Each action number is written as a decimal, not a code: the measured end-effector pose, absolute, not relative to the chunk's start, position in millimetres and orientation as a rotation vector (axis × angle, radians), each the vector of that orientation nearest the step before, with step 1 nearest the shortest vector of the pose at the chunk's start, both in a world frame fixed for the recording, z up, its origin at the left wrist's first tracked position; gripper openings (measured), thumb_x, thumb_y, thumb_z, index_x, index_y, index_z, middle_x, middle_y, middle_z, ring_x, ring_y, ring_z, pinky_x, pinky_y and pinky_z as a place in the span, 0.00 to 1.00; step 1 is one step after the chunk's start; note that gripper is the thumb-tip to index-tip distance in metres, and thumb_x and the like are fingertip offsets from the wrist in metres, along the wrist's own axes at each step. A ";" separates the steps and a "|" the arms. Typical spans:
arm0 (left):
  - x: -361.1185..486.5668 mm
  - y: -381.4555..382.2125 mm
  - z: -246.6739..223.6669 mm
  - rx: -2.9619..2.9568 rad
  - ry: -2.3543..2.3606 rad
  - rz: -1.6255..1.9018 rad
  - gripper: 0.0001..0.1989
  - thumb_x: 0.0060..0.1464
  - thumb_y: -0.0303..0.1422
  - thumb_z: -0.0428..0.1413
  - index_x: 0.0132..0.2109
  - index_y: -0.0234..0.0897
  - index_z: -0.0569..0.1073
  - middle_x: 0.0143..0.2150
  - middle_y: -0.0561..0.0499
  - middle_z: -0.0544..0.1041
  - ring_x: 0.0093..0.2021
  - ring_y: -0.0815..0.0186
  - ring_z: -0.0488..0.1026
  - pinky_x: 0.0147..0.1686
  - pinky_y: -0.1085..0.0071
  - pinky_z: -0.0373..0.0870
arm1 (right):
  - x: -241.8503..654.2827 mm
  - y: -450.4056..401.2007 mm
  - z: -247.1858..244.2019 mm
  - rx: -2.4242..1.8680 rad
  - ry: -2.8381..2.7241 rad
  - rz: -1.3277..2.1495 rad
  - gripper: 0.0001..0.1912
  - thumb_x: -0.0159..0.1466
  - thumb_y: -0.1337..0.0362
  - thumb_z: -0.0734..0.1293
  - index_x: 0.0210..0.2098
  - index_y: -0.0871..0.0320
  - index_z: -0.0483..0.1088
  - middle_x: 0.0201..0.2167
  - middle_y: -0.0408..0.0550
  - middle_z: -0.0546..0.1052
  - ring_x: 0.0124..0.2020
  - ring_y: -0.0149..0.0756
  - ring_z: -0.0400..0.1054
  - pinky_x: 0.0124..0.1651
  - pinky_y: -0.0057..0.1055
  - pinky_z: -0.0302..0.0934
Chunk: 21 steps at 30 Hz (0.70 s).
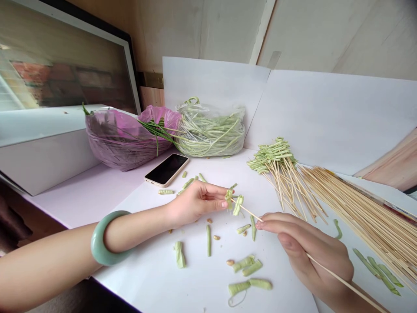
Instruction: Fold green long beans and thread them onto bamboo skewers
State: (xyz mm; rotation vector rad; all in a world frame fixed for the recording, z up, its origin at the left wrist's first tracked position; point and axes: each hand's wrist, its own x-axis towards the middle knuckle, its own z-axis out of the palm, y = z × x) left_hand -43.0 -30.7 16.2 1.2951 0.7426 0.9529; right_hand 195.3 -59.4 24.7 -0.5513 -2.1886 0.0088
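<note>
My left hand (198, 201), with a jade-green bangle (104, 238) on its wrist, pinches a short green bean piece (229, 199) at the tip of a thin wooden skewer (249, 211). A second bean piece (238, 205) is threaded on the skewer just behind it. My right hand (309, 252) is closed around the skewer, whose long end runs back under the palm to the lower right. Cut bean pieces (209, 240) and a few loose seeds (216, 238) lie on the white sheet below the hands.
A phone (167, 169) lies behind my left hand. Farther back are a purple bag (125, 139) and a clear bag of long beans (211, 130). Filled skewers (275, 156) are heaped at the back right, beside many bare skewers (361, 208). White boards (325, 117) stand behind.
</note>
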 end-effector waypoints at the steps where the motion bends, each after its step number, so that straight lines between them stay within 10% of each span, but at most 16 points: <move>1: -42.5 -31.4 16.2 1.275 0.732 0.944 0.14 0.50 0.27 0.63 0.46 0.31 0.79 0.44 0.44 0.81 0.44 0.65 0.77 0.50 0.69 0.70 | 195.4 -59.2 23.8 -0.549 -2.199 0.001 0.11 0.66 0.74 0.58 0.41 0.60 0.71 0.35 0.50 0.78 0.38 0.33 0.75 0.40 0.23 0.69; 21: -48.4 -39.9 15.3 1.365 0.425 0.624 0.27 0.53 0.30 0.61 0.60 0.41 0.67 0.56 0.42 0.74 0.59 0.56 0.68 0.57 0.59 0.64 | 194.2 -55.8 19.6 -0.509 -2.226 0.101 0.11 0.66 0.74 0.58 0.41 0.58 0.70 0.36 0.50 0.77 0.39 0.33 0.74 0.41 0.23 0.68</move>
